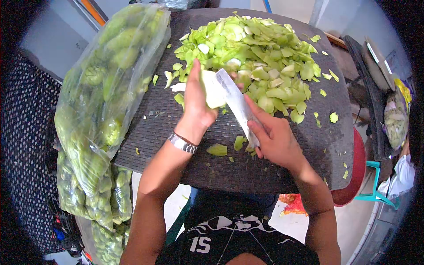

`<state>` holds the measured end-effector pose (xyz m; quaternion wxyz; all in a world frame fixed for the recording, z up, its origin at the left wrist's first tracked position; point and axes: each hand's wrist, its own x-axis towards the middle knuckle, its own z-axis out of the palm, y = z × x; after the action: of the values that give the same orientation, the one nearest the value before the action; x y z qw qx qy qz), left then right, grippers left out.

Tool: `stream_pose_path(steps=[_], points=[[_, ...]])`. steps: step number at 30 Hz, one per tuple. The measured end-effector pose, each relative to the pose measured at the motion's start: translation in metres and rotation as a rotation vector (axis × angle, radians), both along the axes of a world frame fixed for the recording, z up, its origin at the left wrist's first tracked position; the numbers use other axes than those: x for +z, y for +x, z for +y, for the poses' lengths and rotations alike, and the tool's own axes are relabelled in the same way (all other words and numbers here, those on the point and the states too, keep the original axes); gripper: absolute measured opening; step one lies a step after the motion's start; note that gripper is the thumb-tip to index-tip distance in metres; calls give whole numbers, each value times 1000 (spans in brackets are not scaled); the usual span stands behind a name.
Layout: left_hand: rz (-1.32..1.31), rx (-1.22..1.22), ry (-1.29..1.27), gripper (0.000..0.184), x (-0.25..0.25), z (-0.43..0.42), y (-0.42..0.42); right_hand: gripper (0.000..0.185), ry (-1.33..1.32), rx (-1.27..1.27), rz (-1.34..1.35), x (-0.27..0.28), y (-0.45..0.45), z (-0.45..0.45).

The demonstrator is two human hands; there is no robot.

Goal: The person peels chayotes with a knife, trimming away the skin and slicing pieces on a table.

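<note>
My left hand (197,104), with a metal watch on its wrist, is wrapped round a pale, peeled chayote (213,92). In my right hand (274,138) is a knife (236,102) with a broad, light-coloured blade, pointing up and to the left. The blade lies over the right side of the chayote and hides part of it. Just beyond both hands, a large heap of green peels (269,57) covers the far half of the dark woven tabletop (176,152). A few loose peels (217,149) lie nearer to me, below the knife.
A long clear plastic bag of green chayotes (110,66) leans over the table's left edge. More bagged chayotes (86,190) are stacked below it. To the right stand a red rounded seat (353,176) and a teal stool (375,185). Red netting (293,204) lies on the floor.
</note>
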<state>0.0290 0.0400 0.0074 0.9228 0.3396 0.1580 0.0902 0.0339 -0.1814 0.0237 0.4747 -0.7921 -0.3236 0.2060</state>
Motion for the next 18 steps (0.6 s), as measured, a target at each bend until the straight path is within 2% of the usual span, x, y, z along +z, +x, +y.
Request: stream_pose_path(steps=[2,6,10,11,14,18], points=[[10,-45,0,70,2,-8,-2,55,40,6,26,-2,0,-1],[62,209,6,78,8,9,-1,55,0,43,27,0,-7,0],[-37,163,12,86,18,17,-5,55,7,51,-52,0,-14,2],[-2,227,58,88,25,12,-6,55,5,45,-33,3,-13,2],[-12,221,53,88,22,12,-6,55,-32,40,81,11,-13,3],[-10,136,55,85,9,5,-5,55,-29,-2,226,17,-15,5]])
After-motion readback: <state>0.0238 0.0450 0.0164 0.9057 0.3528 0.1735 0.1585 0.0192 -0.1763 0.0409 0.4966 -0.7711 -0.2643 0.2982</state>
